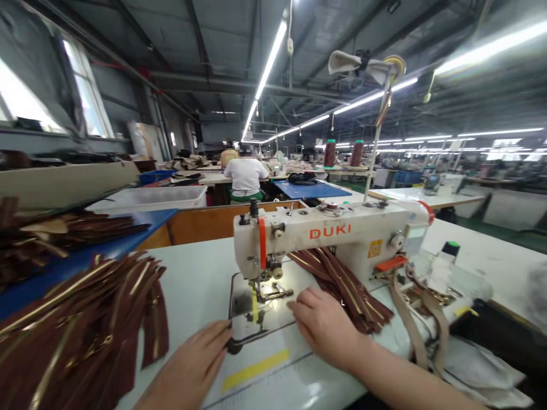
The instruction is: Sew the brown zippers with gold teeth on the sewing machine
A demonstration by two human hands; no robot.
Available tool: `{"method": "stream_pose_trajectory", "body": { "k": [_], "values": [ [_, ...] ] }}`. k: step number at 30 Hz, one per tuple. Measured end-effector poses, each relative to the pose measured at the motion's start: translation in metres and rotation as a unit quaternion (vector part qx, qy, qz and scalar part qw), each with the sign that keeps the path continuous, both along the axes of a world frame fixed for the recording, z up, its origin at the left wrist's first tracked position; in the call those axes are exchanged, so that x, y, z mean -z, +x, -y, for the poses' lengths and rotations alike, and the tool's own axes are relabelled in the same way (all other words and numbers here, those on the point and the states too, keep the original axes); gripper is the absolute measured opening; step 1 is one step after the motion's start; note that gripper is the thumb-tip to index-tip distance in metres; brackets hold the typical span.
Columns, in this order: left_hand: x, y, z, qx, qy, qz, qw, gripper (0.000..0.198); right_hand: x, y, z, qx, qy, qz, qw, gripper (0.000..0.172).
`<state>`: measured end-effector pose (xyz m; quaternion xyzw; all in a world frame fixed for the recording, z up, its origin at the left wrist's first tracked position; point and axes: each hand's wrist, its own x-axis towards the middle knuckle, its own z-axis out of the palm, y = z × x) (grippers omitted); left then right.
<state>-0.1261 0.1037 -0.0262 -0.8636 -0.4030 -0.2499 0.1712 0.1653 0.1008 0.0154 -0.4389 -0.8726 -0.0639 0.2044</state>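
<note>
Brown zip heap [123,302] sits left of the plate [273,315] on the table [192,267]; smaller zip bunch [363,302] runs under the arm of the machine [367,225], right of the foot [257,289]. I read that as two lots parked within reach of either hand, leaving the middle of the plate free. Left hand [192,353] is at the plate's near left corner, fingers close together, tips against a dark bit [233,346]; can't tell from my feed if it's pinching that. Right hand [319,320] is at the plate's right edge, just beside the bunch, fingers curled; tips partly hidden, so can't tell if they hold anything. Hands apart, flanking the foot, probably for control from both sides. Yellow strip [256,370] lies between me and the plate, maybe an alignment mark.
</note>
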Motion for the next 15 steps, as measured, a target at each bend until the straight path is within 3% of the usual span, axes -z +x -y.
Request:
{"method": "stream_pose_trajectory", "body": {
  "k": [3,6,10,15],
  "values": [
    [0.012,0.006,-0.011,-0.008,0.013,0.043,0.999,0.032,-0.009,0.048,-0.004,0.137,-0.009,-0.041,0.99,0.025],
    [0.021,-0.003,-0.021,0.005,0.023,0.058,0.998,0.034,-0.012,0.079,-0.011,0.237,-0.074,-0.04,0.968,0.027],
    [0.045,-0.017,-0.028,-0.003,-0.026,0.08,0.996,0.037,-0.013,0.081,-0.019,0.285,-0.116,0.014,0.952,0.016],
    [0.069,-0.028,-0.033,-0.013,-0.068,0.09,0.994,0.041,-0.019,0.08,-0.032,0.305,-0.132,0.01,0.943,0.021]
  ]
}}
